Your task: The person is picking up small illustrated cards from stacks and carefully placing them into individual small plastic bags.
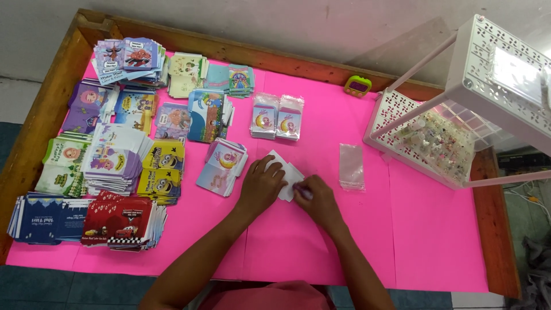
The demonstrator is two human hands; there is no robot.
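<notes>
My left hand (261,185) lies flat on a small white paper envelope (288,172) in the middle of the pink table (321,241), pressing it down. My right hand (315,198) touches the envelope's lower right edge with its fingers curled; something small and pale shows at its fingertips, too small to tell. A stack of pink and white printed envelopes (222,165) lies just left of my left hand.
Several stacks of colourful printed envelopes (115,155) cover the table's left half. Two clear-wrapped packs (277,117) sit beyond my hands. A pile of clear plastic sleeves (351,166) lies to the right. A white perforated rack (459,115) stands at right, a small green timer (357,86) behind.
</notes>
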